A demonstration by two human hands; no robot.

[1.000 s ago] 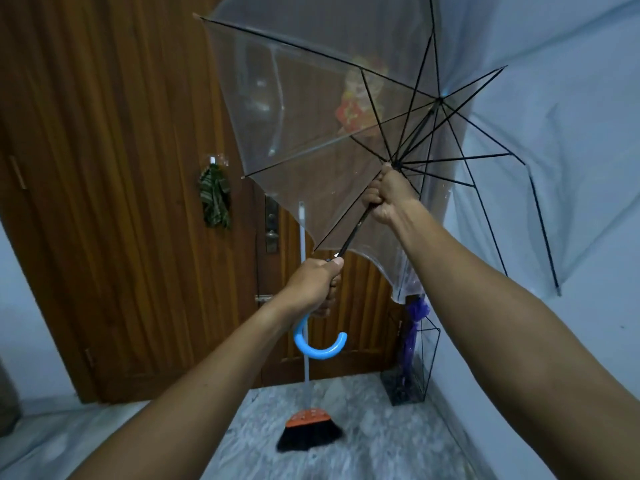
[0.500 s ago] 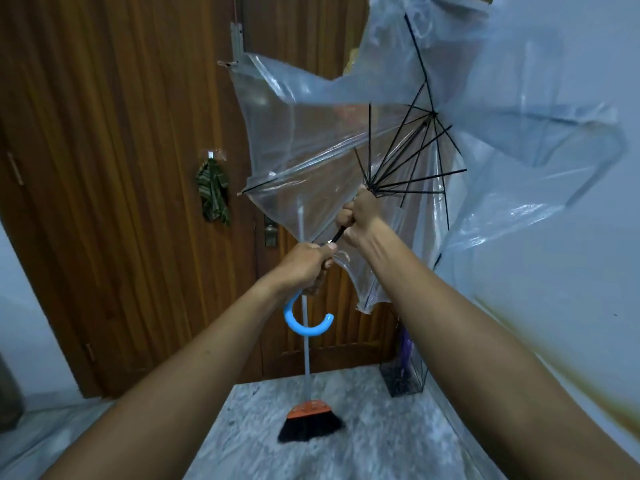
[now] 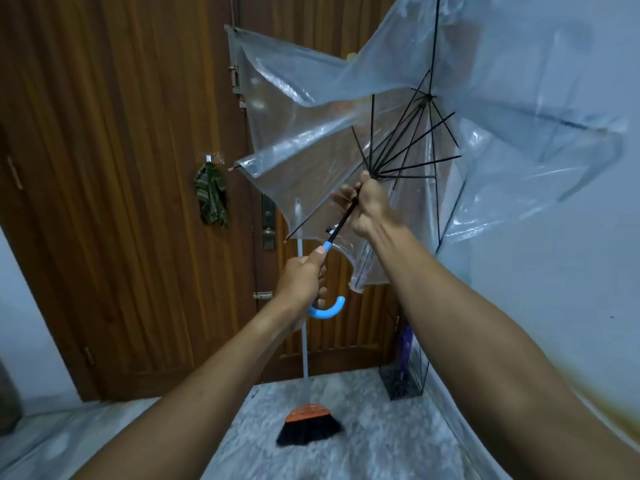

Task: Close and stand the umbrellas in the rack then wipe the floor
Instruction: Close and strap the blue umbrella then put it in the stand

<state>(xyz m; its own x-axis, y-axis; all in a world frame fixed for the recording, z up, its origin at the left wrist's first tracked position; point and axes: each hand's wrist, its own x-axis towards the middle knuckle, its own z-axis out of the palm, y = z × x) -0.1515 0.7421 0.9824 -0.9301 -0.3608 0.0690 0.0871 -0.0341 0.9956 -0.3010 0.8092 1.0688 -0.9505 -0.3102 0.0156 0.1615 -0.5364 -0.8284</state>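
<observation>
While half-collapsed, clear umbrella (image 3: 294,140) sits raised before the door (image 3: 121,168), left hand (image 3: 301,282) fingers clenched round its blue handle (image 3: 329,311), right hand (image 3: 372,206) fingers grasping the shaft (image 3: 341,223) by the ribs (image 3: 408,147). Below, rack (image 3: 405,386) with purple umbrella (image 3: 406,344) by wall (image 3: 554,271); broom (image 3: 308,424) against door.

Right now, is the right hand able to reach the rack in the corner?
Probably not yet. The right hand grips the shaft of the half-folded clear umbrella, and the rack stands on the floor well below it, though nothing blocks the way.
</observation>
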